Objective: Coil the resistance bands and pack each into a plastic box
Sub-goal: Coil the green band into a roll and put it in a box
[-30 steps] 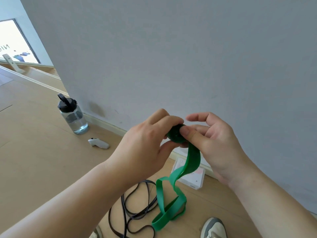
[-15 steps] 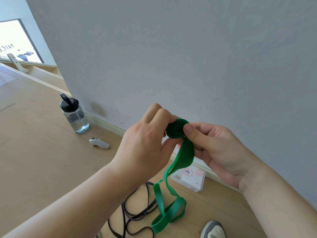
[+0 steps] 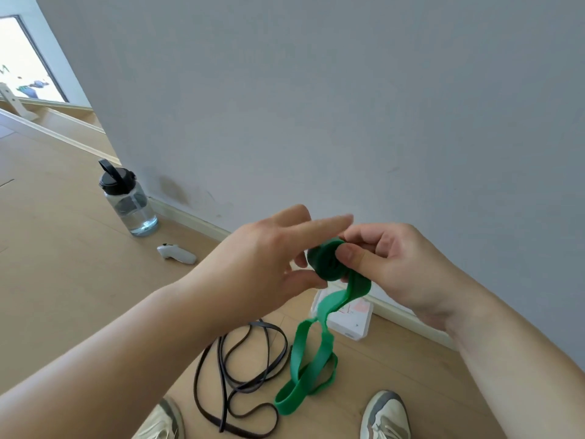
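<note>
My right hand (image 3: 391, 264) pinches the coiled green band (image 3: 326, 263), thumb across its front. On my left hand (image 3: 259, 261) the grip is slack, fingers straight above the coil.

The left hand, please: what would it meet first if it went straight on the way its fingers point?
Probably the curled fingers of the right hand, just above the coiled green band it pinches, though depth is unclear from one view.
</note>
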The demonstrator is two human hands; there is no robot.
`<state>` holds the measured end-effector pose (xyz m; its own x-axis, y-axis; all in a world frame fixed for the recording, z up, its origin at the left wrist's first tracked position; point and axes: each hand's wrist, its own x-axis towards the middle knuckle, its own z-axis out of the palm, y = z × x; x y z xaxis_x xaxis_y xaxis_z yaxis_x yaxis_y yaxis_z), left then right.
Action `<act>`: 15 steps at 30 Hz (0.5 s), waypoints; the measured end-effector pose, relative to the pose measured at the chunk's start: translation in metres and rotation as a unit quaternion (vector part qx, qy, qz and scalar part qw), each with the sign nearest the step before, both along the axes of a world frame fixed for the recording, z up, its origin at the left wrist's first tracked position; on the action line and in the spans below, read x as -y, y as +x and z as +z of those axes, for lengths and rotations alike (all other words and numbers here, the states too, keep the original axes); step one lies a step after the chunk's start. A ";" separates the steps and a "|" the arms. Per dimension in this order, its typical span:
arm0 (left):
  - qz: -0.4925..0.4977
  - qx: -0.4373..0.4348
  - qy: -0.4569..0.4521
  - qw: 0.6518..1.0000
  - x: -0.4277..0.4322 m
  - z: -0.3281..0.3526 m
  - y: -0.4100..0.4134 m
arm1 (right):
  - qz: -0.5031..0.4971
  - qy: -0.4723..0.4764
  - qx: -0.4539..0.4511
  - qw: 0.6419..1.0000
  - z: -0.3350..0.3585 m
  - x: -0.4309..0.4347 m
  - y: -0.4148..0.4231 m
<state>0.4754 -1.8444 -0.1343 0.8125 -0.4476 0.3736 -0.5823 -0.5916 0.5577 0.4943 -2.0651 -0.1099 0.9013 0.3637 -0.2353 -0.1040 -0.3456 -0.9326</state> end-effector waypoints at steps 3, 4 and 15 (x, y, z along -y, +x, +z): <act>-0.017 0.017 0.014 1.000 0.002 -0.003 -0.004 | 0.022 0.037 -0.011 0.999 0.002 0.004 -0.003; -0.003 0.021 0.003 1.000 0.003 -0.003 -0.004 | 0.013 0.069 -0.020 0.997 0.002 0.004 -0.002; 0.095 0.131 -0.021 0.987 0.012 0.005 -0.010 | 0.003 0.171 -0.042 0.984 0.000 0.000 -0.007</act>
